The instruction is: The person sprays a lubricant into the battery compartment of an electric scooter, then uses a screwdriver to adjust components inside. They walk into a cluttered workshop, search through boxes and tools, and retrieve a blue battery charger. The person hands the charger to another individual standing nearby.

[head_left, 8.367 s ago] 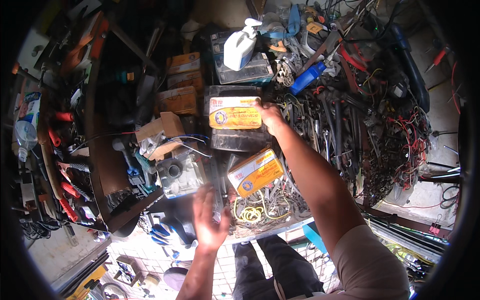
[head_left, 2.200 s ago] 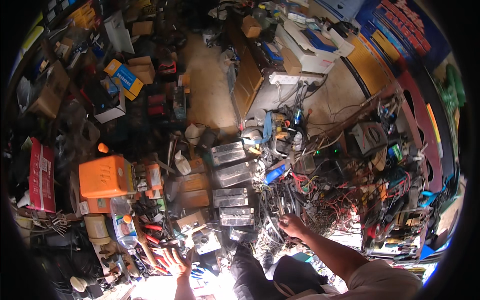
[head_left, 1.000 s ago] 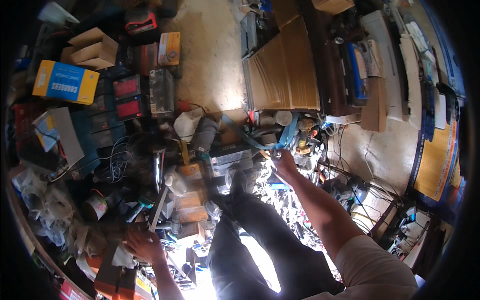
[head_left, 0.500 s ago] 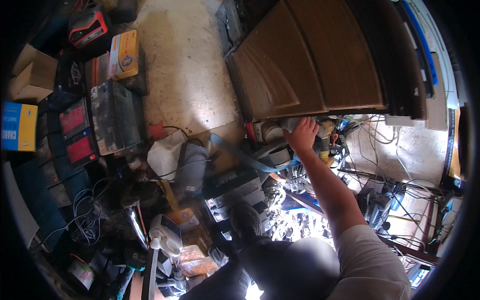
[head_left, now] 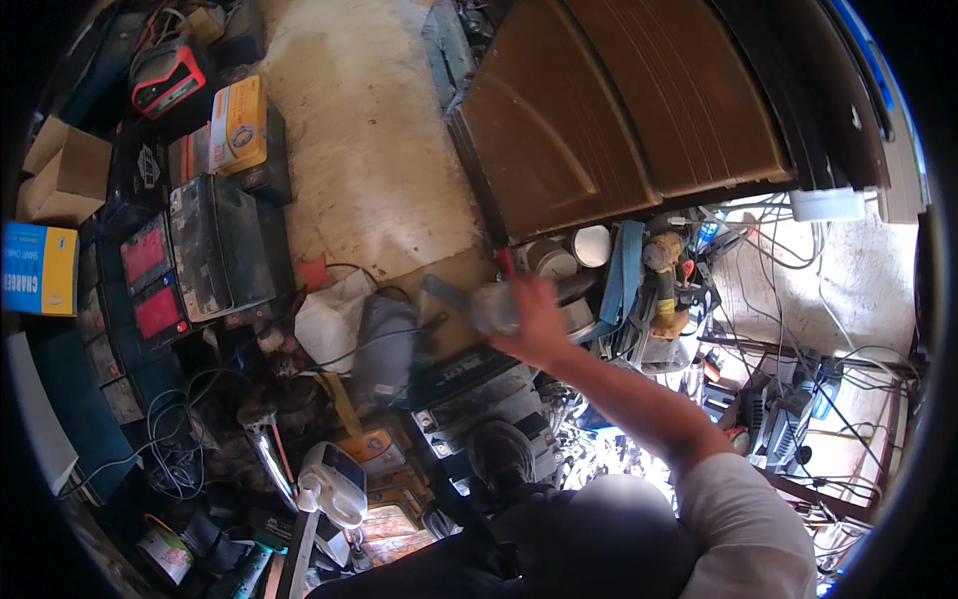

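Observation:
My right hand [head_left: 540,325] reaches left over the clutter and is smeared by motion. Its fingers are closed round a grey, can-like object [head_left: 493,308], too blurred to name more exactly. Just beyond the hand, round cans [head_left: 551,260] stand against the foot of a brown panelled door [head_left: 569,130], one with a white top [head_left: 591,246]. A blue strap [head_left: 624,270] hangs to their right. Left of the held object are a grey cylindrical canister [head_left: 385,344] and a crumpled white bag [head_left: 334,319]. My left hand is out of view.
Several car batteries [head_left: 215,250] line the left side, with a yellow box [head_left: 238,125] and a red-black charger [head_left: 168,78] among them. A yellow-black power drill [head_left: 663,275] stands to the right. Loose cables [head_left: 788,260] tangle at far right. My shoe [head_left: 501,454] is amid the clutter.
My right hand has moved left and nearer from the door's foot, carrying the grey object. The white-topped can and the blue strap beside it now show where the hand was.

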`<state>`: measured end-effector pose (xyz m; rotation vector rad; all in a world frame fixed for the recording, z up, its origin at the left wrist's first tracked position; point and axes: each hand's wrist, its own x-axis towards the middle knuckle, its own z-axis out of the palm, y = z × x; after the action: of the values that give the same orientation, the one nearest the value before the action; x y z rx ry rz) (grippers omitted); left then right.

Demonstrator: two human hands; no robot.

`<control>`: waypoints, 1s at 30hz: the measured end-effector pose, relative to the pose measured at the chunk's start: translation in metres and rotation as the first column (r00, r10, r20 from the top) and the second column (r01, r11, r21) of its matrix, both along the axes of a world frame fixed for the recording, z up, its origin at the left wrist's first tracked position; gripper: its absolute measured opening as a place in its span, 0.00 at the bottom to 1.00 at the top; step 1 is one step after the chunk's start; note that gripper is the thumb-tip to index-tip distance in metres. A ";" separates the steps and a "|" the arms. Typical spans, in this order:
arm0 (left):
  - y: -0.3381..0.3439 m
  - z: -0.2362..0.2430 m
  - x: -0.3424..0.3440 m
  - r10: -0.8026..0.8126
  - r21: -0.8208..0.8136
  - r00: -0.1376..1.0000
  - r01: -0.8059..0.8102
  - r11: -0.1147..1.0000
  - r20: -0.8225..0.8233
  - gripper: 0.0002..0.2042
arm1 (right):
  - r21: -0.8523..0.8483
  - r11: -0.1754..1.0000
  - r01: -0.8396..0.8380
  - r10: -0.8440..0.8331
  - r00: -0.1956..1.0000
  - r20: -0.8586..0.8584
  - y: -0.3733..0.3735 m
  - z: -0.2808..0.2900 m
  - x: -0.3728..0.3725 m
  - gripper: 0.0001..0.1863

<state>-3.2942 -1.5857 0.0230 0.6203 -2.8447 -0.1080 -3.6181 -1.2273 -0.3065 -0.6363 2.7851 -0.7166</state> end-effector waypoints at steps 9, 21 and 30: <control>0.042 -0.029 -0.087 -0.224 0.325 0.975 0.209 0.922 0.009 0.17 | 0.147 0.987 -0.068 0.070 0.997 -0.013 -0.027 -0.106 0.002 0.38; 0.073 -0.044 -0.132 -0.409 0.614 0.905 0.257 0.747 0.118 0.16 | 0.663 0.686 0.300 -0.272 0.951 -0.149 0.059 -0.079 -0.068 0.39; 0.069 -0.042 -0.118 -0.267 0.739 0.953 0.077 0.669 0.142 0.14 | 0.461 0.886 0.054 -0.117 0.987 0.110 0.016 0.035 -0.043 0.40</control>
<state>-3.4120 -1.5165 -0.0194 0.5003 -3.0156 -1.3519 -3.6608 -1.2108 -0.2720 -0.3562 2.7178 -0.0901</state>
